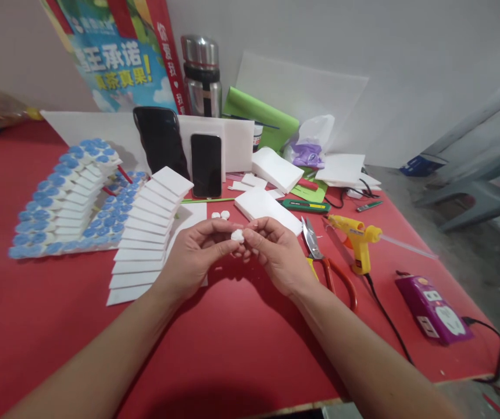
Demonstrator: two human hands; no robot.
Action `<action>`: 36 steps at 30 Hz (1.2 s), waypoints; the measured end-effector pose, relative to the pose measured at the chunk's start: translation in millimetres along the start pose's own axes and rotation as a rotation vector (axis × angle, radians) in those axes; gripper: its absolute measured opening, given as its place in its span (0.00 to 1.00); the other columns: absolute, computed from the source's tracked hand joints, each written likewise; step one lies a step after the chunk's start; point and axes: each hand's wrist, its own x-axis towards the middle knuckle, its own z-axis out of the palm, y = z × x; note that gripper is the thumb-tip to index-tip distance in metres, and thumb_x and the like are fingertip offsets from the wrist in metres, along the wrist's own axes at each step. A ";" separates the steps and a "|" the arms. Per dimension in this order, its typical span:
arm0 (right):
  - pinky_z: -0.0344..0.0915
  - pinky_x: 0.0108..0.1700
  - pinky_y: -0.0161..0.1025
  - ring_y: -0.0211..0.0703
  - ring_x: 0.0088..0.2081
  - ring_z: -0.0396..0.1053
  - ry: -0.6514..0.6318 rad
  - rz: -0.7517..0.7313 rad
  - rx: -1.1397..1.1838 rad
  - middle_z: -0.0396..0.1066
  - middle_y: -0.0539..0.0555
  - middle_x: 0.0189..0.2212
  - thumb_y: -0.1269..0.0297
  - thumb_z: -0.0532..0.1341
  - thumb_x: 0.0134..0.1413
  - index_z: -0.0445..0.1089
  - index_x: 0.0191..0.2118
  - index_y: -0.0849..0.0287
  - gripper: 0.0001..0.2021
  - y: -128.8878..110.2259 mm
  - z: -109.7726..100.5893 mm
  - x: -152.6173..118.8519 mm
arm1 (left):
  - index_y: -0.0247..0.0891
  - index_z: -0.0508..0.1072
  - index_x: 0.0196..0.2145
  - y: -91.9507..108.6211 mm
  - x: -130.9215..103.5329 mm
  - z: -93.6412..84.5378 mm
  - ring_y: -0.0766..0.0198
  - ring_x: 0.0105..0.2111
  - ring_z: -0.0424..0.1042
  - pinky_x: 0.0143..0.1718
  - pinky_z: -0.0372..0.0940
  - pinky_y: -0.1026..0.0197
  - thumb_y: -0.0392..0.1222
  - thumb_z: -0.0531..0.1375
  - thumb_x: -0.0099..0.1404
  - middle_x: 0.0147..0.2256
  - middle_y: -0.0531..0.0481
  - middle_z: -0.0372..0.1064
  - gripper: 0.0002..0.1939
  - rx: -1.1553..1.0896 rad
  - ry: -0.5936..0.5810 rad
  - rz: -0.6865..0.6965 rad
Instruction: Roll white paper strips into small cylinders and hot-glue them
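Observation:
A small white crumpled piece (237, 235) is pinched between the fingertips of both hands above the red table. My left hand (197, 250) grips it from the left, and my right hand (278, 253) from the right, both with fingers closed. Just behind the fingers lie small white round pieces (221, 215). To the left, a fan-shaped stack of white steps (140, 244) stands near a curved staircase model (64, 203) edged with blue and white rounds.
On the red table (215, 355) are scissors (313, 238), a yellow glue gun (359, 235), a purple power strip (435, 308) and a green cutter (306, 205). Two phones (206, 166), white foam pieces (267, 209) and a steel flask (202, 75) stand or lie behind.

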 end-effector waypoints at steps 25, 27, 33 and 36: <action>0.63 0.28 0.34 0.34 0.23 0.67 0.078 -0.121 -0.248 0.74 0.47 0.24 0.58 0.69 0.59 0.72 0.34 0.57 0.10 3.9 -3.5 -5.1 | 0.39 0.75 0.38 0.6 -1.7 0.7 0.64 0.35 0.72 0.35 0.66 0.62 0.44 0.70 0.65 0.37 0.50 0.73 0.09 0.609 0.134 0.270; 0.62 0.27 0.34 0.34 0.23 0.67 0.096 -0.126 -0.246 0.75 0.49 0.26 0.58 0.68 0.60 0.73 0.33 0.58 0.10 2.5 -4.9 -5.2 | 0.39 0.75 0.39 1.4 -1.3 -0.1 0.63 0.36 0.72 0.37 0.66 0.60 0.44 0.68 0.67 0.39 0.49 0.74 0.08 0.666 0.153 0.320; 0.58 0.23 0.33 0.31 0.18 0.62 0.126 -0.074 -0.134 0.64 0.45 0.19 0.51 0.68 0.60 0.67 0.26 0.57 0.19 2.1 -5.8 -3.1 | 0.41 0.77 0.41 6.0 -2.4 2.9 0.60 0.38 0.72 0.39 0.67 0.59 0.41 0.65 0.69 0.41 0.46 0.75 0.04 0.786 0.047 0.439; 0.58 0.22 0.32 0.32 0.18 0.62 0.118 -0.052 -0.152 0.64 0.45 0.17 0.46 0.69 0.59 0.66 0.24 0.58 0.23 3.8 -4.6 -2.8 | 0.41 0.79 0.42 6.9 -3.2 5.0 0.60 0.41 0.74 0.42 0.67 0.59 0.39 0.65 0.69 0.41 0.46 0.75 0.04 0.811 0.023 0.494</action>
